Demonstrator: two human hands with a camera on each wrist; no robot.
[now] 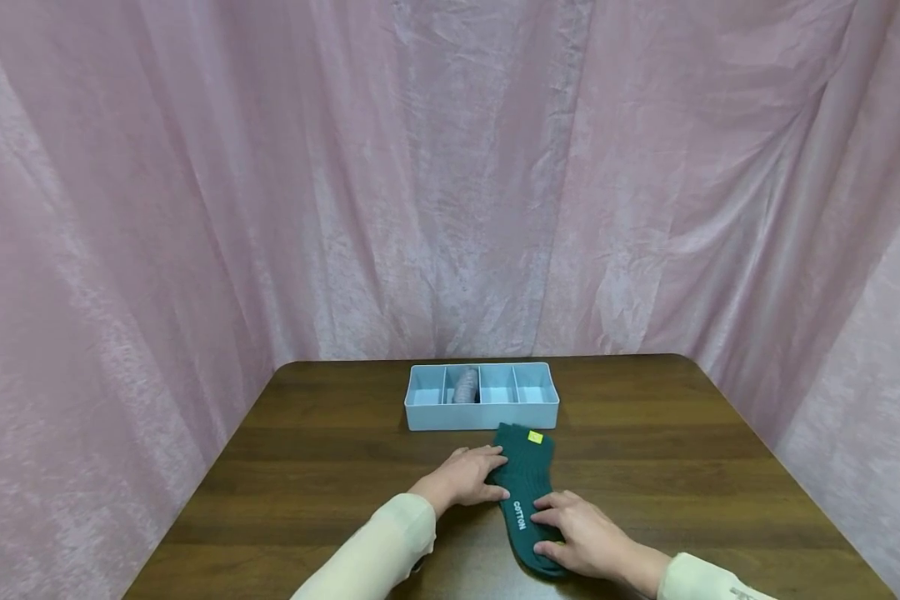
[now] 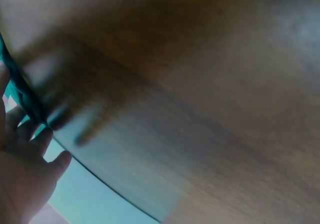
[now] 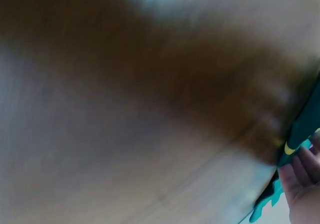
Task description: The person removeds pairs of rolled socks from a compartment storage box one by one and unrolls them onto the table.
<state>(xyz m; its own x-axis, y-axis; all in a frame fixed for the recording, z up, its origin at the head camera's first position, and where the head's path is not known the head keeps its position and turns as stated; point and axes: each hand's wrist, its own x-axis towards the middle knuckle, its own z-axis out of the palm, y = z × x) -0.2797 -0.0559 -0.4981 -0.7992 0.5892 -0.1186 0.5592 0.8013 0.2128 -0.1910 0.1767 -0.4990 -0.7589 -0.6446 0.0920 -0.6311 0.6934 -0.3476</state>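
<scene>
Green sock (image 1: 527,487) under both flat hands

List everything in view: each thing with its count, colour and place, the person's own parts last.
sock: one, dark green with white COTTON lettering and a small yellow tag, flat on the table in front of the organiser.
organiser tray: one, light blue, four compartments, at the far middle of the table.
rolled item: one, grey, in the second compartment from the left.
table: one, dark brown wood.
curtain: pink, behind and on both sides of the table.
sleeves: two, cream, at the bottom edge.
left hand: rests on the sock's left side.
right hand: rests on the sock's lower right side.
</scene>
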